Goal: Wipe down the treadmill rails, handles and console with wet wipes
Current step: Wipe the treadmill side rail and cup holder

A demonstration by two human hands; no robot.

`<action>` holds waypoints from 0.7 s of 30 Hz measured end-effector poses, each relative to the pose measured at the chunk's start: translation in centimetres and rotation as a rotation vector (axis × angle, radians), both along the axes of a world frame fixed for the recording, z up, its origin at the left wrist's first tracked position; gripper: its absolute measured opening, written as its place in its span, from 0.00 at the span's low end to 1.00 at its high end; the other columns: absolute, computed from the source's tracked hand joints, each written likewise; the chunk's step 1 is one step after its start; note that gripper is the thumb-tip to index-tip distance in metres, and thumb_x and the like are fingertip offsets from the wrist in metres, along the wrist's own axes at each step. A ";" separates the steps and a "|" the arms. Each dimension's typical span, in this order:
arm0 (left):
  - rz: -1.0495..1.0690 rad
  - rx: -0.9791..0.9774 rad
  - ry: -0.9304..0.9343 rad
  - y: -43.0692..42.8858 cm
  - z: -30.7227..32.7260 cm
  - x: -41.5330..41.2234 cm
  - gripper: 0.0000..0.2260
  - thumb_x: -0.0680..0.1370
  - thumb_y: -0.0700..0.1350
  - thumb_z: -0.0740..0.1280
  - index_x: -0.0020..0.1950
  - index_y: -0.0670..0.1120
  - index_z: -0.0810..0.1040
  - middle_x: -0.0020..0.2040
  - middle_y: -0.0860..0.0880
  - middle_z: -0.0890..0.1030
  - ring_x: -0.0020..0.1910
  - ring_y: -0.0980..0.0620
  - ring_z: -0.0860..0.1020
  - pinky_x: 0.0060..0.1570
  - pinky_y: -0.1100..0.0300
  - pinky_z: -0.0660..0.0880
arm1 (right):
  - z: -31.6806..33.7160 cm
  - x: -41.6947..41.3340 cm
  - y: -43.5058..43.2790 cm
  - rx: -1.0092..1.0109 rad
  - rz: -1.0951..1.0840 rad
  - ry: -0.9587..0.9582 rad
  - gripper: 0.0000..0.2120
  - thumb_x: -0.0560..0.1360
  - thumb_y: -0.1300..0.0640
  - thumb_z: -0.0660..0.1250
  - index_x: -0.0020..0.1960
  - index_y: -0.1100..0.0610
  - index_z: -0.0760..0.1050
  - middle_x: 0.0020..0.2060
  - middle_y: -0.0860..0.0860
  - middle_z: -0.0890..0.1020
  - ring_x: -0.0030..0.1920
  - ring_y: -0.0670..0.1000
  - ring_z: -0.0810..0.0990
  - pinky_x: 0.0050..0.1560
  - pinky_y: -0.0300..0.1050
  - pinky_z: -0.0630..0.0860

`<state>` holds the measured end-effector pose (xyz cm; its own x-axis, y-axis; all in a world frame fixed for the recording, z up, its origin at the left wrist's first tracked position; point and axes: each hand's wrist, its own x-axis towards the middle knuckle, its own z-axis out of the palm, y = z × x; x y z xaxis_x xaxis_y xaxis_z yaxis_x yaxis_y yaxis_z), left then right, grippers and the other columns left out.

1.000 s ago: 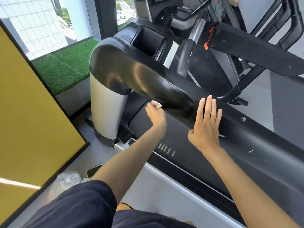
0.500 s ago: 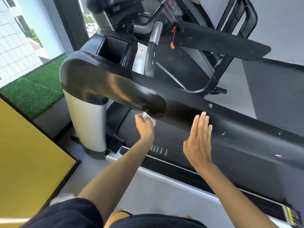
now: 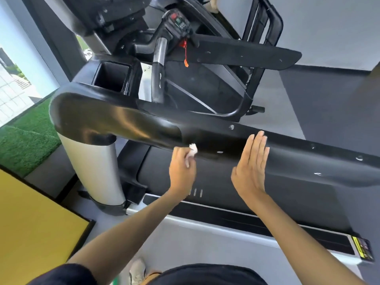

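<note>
Pinching a bunched wet wipe (image 3: 192, 151) between curled fingers and thumb, the left hand (image 3: 182, 170) is pressing it to the lower edge of the near rail (image 3: 308, 161), about midway along the rail's length. The wipe is looking soft, light and damp. It will likely crumple and slip in the fingers, so I judge it best held as it is now, wadded with a small pad sticking out past the fingertips.

Just to the right along the same rail, the right hand (image 3: 250, 169) is lying open, fingers straight and together, holding nothing. It is lying over the rail's side face as if bracing, though I cannot tell whether the palm is bearing on it.

The rail itself is looking stiff, fixed and glossy, so it is probably getting slick where wet, and firm strokes should suit it.

Beyond the near rail, the upright handle (image 3: 157, 79) is rising toward the console (image 3: 177, 22), and the far rail (image 3: 236, 54) is running parallel behind. Nothing is touching any of the three.
</note>
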<state>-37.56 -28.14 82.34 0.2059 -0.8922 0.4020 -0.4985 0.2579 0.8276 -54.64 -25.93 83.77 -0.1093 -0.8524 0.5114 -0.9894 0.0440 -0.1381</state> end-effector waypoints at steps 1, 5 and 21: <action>0.121 -0.048 0.108 -0.8 1.3 1.0 0.06 0.75 0.32 0.61 0.44 0.43 0.72 0.44 0.49 0.71 0.40 0.54 0.69 0.40 0.64 0.66 | 0.2 0.1 -0.2 0.004 -0.005 -0.003 0.45 0.66 0.72 0.63 0.76 0.66 0.42 0.75 0.64 0.46 0.76 0.64 0.44 0.75 0.54 0.38; 0.341 -0.138 0.379 -4.2 5.2 1.8 0.06 0.77 0.33 0.58 0.48 0.44 0.70 0.48 0.46 0.70 0.42 0.54 0.68 0.43 0.69 0.67 | 0.5 0.6 -0.8 0.051 -0.014 0.029 0.43 0.66 0.72 0.62 0.76 0.67 0.46 0.76 0.65 0.50 0.76 0.63 0.47 0.75 0.57 0.45; -0.035 -0.349 -0.277 -1.3 0.4 1.2 0.09 0.77 0.38 0.58 0.53 0.47 0.75 0.46 0.43 0.76 0.45 0.51 0.72 0.41 0.59 0.72 | 0.3 0.6 -1.0 0.090 -0.033 0.022 0.44 0.65 0.72 0.63 0.77 0.66 0.47 0.76 0.63 0.52 0.77 0.61 0.47 0.75 0.55 0.40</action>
